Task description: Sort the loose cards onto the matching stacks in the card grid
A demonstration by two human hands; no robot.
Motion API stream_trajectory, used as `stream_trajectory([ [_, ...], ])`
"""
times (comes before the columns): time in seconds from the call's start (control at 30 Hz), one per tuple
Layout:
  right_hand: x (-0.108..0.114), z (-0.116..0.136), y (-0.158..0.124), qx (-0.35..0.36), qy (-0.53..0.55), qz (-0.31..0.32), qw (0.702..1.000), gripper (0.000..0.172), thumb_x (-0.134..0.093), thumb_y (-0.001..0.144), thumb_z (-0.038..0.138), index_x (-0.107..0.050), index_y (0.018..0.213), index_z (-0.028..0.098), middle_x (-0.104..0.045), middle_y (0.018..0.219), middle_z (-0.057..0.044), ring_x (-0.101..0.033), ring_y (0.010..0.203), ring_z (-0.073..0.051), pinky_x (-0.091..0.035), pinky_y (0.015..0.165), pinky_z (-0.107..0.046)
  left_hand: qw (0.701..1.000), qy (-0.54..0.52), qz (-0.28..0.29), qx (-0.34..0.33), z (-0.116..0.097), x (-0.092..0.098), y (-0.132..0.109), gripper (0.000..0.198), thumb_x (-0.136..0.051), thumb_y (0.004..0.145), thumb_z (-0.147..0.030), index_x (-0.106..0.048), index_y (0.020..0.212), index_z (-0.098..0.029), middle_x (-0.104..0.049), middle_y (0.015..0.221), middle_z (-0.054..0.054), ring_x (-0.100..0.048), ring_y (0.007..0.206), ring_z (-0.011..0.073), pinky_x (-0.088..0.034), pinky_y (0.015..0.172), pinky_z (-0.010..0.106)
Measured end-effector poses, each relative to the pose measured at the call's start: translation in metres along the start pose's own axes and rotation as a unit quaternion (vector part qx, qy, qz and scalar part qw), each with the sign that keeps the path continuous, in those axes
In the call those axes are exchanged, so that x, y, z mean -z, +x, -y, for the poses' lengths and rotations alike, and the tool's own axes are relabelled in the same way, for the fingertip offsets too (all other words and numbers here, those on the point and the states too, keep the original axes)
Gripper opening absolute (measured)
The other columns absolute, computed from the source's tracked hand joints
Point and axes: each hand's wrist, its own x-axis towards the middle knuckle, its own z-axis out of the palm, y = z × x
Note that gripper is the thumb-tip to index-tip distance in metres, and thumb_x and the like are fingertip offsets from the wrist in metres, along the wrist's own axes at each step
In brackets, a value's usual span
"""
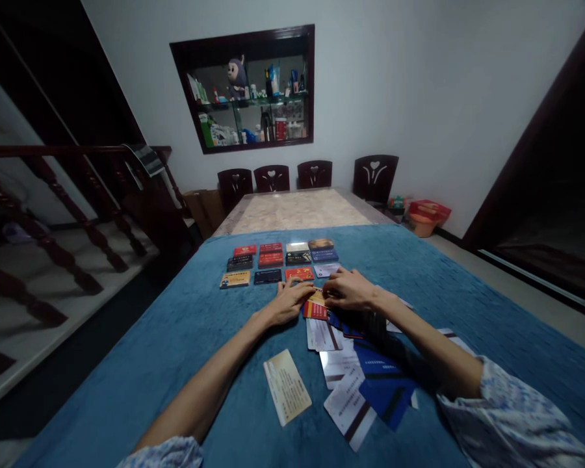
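Observation:
Fingers stretched out, my left hand (292,301) rests at the left side of a yellow-orange card (316,298). My right hand (348,290) has its fingers curled down on that card's right side, the tips partly hidden. Just under it lies a red card (315,311), atop a loose spread of white cards (338,364) with dark stripes and blue cards (383,364). Beyond my hands, card piles stand in rows, among them a red-orange pile (299,274), a white card (326,270) and a black pile (268,277). A cream card (287,387) lies apart, nearer me.
A blue cloth (185,344) covers the near table; the far part shows a beige top (302,211). Dark chairs (314,174) stand behind it. A wooden railing (53,260) runs at the left. An orange bin (423,225) stands on the floor at the right.

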Motion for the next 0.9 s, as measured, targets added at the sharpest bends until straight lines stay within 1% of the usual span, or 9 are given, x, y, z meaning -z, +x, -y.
stream_trajectory([
  [0.07, -0.004, 0.001, 0.002, 0.007, 0.007, -0.006, 1.0, 0.028, -0.061, 0.086, 0.042, -0.072, 0.108, 0.028, -0.067, 0.114, -0.01, -0.053, 0.111, -0.03, -0.042, 0.084, -0.039, 1.0, 0.0, -0.006, -0.008, 0.001, -0.001, -0.001, 0.038, -0.041, 0.097, -0.019, -0.059, 0.129, -0.028, -0.055, 0.142, 0.005, -0.039, 0.129, 0.0297, -0.031, 0.103, 0.049],
  [0.2, -0.012, 0.003, 0.005, 0.014, 0.018, -0.022, 0.999, 0.026, -0.063, 0.086, 0.04, -0.072, 0.108, 0.028, -0.067, 0.112, -0.009, -0.053, 0.11, -0.03, -0.041, 0.082, -0.038, 1.0, 0.006, -0.013, -0.024, 0.002, 0.0, -0.002, 0.034, -0.044, 0.095, -0.018, -0.06, 0.124, -0.023, -0.059, 0.136, 0.008, -0.041, 0.123, 0.0289, -0.033, 0.101, 0.049],
  [0.3, -0.017, 0.002, 0.007, 0.016, 0.023, -0.036, 0.999, 0.025, -0.062, 0.087, 0.036, -0.071, 0.109, 0.028, -0.067, 0.112, -0.009, -0.054, 0.109, -0.029, -0.041, 0.081, -0.036, 0.999, 0.012, -0.014, -0.041, 0.003, 0.003, -0.004, 0.032, -0.048, 0.095, -0.022, -0.06, 0.124, -0.022, -0.059, 0.131, 0.009, -0.042, 0.119, 0.0282, -0.033, 0.101, 0.048],
  [0.4, -0.02, -0.002, 0.008, 0.022, 0.032, -0.045, 0.998, 0.027, -0.06, 0.089, 0.036, -0.07, 0.113, 0.028, -0.067, 0.113, -0.009, -0.054, 0.107, -0.029, -0.041, 0.08, -0.036, 0.999, 0.012, -0.011, -0.05, 0.006, 0.007, -0.006, 0.033, -0.051, 0.095, -0.027, -0.059, 0.126, -0.022, -0.058, 0.13, 0.01, -0.042, 0.118, 0.0282, -0.032, 0.102, 0.049],
  [0.57, -0.021, -0.007, 0.008, 0.03, 0.044, -0.042, 0.998, 0.032, -0.062, 0.087, 0.043, -0.07, 0.113, 0.027, -0.066, 0.113, -0.01, -0.054, 0.108, -0.03, -0.041, 0.08, -0.037, 0.998, 0.01, -0.018, -0.057, 0.009, 0.011, -0.01, 0.031, -0.054, 0.094, -0.032, -0.061, 0.123, -0.021, -0.059, 0.123, 0.01, -0.044, 0.114, 0.0273, -0.035, 0.098, 0.048],
  [0.73, -0.02, -0.008, 0.007, 0.039, 0.062, -0.035, 0.997, 0.039, -0.066, 0.083, 0.052, -0.07, 0.112, 0.026, -0.065, 0.114, -0.01, -0.054, 0.106, -0.031, -0.042, 0.079, -0.037, 0.997, 0.011, -0.038, -0.067, 0.007, 0.015, -0.014, 0.028, -0.057, 0.093, -0.036, -0.063, 0.115, -0.02, -0.061, 0.116, 0.01, -0.045, 0.108, 0.0257, -0.036, 0.096, 0.046],
  [0.9, -0.02, -0.008, 0.007, 0.05, 0.071, -0.036, 0.996, 0.041, -0.064, 0.084, 0.053, -0.071, 0.111, 0.025, -0.066, 0.114, -0.011, -0.055, 0.106, -0.031, -0.041, 0.079, -0.036, 0.995, -0.002, -0.059, -0.085, 0.003, 0.019, -0.017, 0.025, -0.054, 0.094, -0.035, -0.067, 0.108, -0.019, -0.065, 0.108, 0.01, -0.05, 0.102, 0.0237, -0.038, 0.093, 0.042],
])
